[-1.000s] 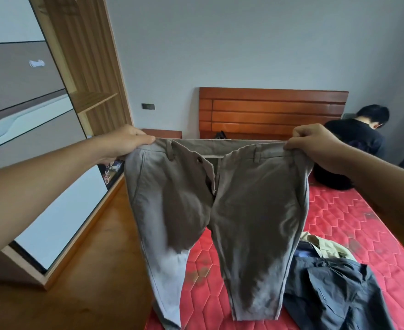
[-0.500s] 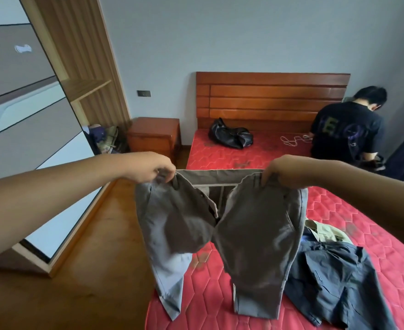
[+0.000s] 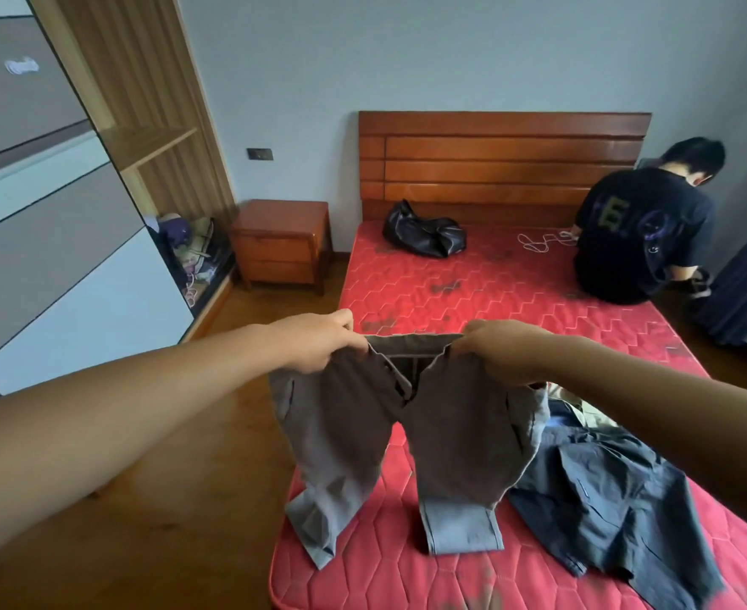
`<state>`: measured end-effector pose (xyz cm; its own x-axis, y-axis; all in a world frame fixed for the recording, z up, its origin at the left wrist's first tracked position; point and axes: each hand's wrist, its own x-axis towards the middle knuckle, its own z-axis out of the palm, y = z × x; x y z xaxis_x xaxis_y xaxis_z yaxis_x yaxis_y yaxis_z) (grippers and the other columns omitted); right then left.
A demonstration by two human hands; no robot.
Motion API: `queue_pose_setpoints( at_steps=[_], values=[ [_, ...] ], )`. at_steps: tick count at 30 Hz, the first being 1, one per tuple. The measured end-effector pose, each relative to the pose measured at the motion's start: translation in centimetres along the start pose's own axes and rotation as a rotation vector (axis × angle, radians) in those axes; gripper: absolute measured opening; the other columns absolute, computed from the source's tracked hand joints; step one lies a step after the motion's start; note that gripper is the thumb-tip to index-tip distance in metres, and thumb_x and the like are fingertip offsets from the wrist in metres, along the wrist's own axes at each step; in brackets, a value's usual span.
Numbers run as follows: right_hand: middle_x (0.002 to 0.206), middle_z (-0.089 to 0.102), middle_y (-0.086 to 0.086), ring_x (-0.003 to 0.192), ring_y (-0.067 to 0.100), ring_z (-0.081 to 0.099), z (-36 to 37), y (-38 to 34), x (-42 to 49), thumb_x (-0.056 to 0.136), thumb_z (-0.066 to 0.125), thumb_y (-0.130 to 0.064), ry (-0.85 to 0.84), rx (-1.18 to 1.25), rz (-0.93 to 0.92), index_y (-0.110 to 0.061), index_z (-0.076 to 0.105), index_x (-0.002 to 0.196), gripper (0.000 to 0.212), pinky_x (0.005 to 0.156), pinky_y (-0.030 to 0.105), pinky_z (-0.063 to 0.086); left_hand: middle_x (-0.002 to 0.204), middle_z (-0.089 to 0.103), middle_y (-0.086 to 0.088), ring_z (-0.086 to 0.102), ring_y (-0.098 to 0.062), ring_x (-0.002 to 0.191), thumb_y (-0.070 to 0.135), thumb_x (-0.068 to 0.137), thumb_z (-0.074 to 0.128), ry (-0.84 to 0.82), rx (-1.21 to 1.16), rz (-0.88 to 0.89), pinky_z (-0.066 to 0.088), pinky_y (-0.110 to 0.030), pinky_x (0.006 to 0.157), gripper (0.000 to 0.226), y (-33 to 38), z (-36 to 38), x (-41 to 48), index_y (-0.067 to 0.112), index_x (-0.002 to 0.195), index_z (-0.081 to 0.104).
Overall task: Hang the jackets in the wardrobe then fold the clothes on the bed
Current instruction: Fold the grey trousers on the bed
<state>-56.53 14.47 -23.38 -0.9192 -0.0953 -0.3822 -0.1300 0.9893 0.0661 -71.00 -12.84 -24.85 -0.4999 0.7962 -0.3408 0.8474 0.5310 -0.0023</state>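
Red quilted bed under grey cotton trousers; left hand and right hand each grip the waistband. One trouser leg lies at the mattress edge and could slide off, twisting the fold.

Trousers: matt grey woven cloth; mattress beneath: quilted red fabric; headboard beyond: glossy varnished wood; bag below headboard: shiny black.
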Motion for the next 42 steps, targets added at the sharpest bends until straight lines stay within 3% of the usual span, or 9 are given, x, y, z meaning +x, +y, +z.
queue_pose_setpoints(
  at_steps=[5,11,16,21,26,30,33,38,42],
  values=[
    [0.141,0.058,0.001,0.124,0.026,0.057,-1.4,-0.1,-0.2,0.088,0.048,0.001,0.02,0.251,0.078,-0.032,0.049,0.149,0.07,0.094,0.032,0.046,0.156,0.043,0.0,0.044,-0.021,0.139,0.007,0.082,0.06,-0.08,-0.165,0.018,0.039,-0.038,0.113,0.076,0.7,-1.2,1.7,0.026,0.153,0.041],
    [0.123,0.065,0.014,0.09,0.028,0.073,-2.5,0.0,-0.1,0.085,0.059,0.003,0.106,0.653,0.103,-0.023,0.051,0.147,0.068,0.07,0.039,0.063,0.154,0.046,-0.001,0.047,-0.017,0.137,0.028,0.067,0.065,0.014,-0.501,-0.069,0.04,-0.037,0.114,0.091,2.2,-3.5,2.0,0.018,0.153,0.039],
    [0.082,0.062,0.021,0.049,0.017,0.062,-2.1,-1.2,-0.1,0.089,0.051,0.015,0.105,1.09,0.142,-0.013,0.053,0.137,0.055,0.045,0.027,0.052,0.131,0.06,-0.018,0.063,-0.037,0.117,-0.004,0.078,0.067,0.136,-0.946,-0.096,0.055,-0.053,0.092,0.072,4.9,-2.6,2.0,0.016,0.144,0.046],
    [0.078,0.064,0.019,0.058,0.021,0.067,-1.4,-3.1,0.0,0.089,0.05,0.017,0.128,1.519,0.165,-0.014,0.061,0.118,0.044,0.057,0.034,0.059,0.087,0.054,-0.011,0.056,-0.018,0.07,-0.015,0.084,0.065,0.212,-1.33,-0.113,0.05,-0.037,0.064,0.075,7.0,-1.6,2.5,0.034,0.135,0.041],
    [0.096,0.068,0.033,0.079,0.038,0.074,-0.8,-4.1,0.8,0.086,0.04,0.017,0.117,1.809,0.222,-0.003,0.046,0.136,0.054,0.073,0.046,0.064,0.099,0.056,-0.013,0.052,-0.027,0.084,-0.007,0.083,0.064,0.206,-1.59,-0.174,0.047,-0.035,0.058,0.072,8.7,0.0,2.9,0.04,0.132,0.04],
    [0.113,0.065,0.034,0.092,0.043,0.072,-0.4,-4.0,0.7,0.085,0.032,0.019,0.143,1.96,0.235,0.003,0.042,0.135,0.053,0.073,0.044,0.065,0.119,0.062,-0.007,0.065,-0.024,0.102,0.01,0.074,0.084,0.117,-1.714,-0.087,0.051,-0.041,0.079,0.089,9.0,1.3,2.8,0.042,0.142,0.035],
    [0.113,0.066,0.034,0.09,0.043,0.075,-0.5,-3.8,0.4,0.083,0.028,0.021,0.118,1.957,0.243,0.0,0.049,0.122,0.049,0.07,0.04,0.063,0.139,0.05,-0.011,0.067,-0.022,0.113,-0.005,0.069,0.086,0.171,-1.54,0.028,0.056,-0.034,0.086,0.107,9.3,2.3,2.9,0.043,0.146,0.029],
    [0.081,0.066,0.024,0.067,0.033,0.073,-0.2,-3.1,-0.3,0.083,0.033,0.02,0.141,1.801,0.372,0.002,0.055,0.106,0.037,0.068,0.039,0.06,0.129,0.055,-0.013,0.063,-0.014,0.086,-0.015,0.071,0.072,0.259,-1.342,0.037,0.052,-0.032,0.07,0.087,9.0,2.2,2.6,0.039,0.132,0.04],
    [0.1,0.071,0.02,0.063,0.032,0.074,1.3,-1.7,0.0,0.087,0.04,0.007,0.153,0.993,0.3,-0.005,0.064,0.126,0.047,0.063,0.042,0.061,0.112,0.064,-0.01,0.063,-0.011,0.076,-0.003,0.071,0.079,0.28,-1.168,0.021,0.055,-0.041,0.071,0.064,7.7,2.0,2.6,0.048,0.101,0.054]
  ],
)
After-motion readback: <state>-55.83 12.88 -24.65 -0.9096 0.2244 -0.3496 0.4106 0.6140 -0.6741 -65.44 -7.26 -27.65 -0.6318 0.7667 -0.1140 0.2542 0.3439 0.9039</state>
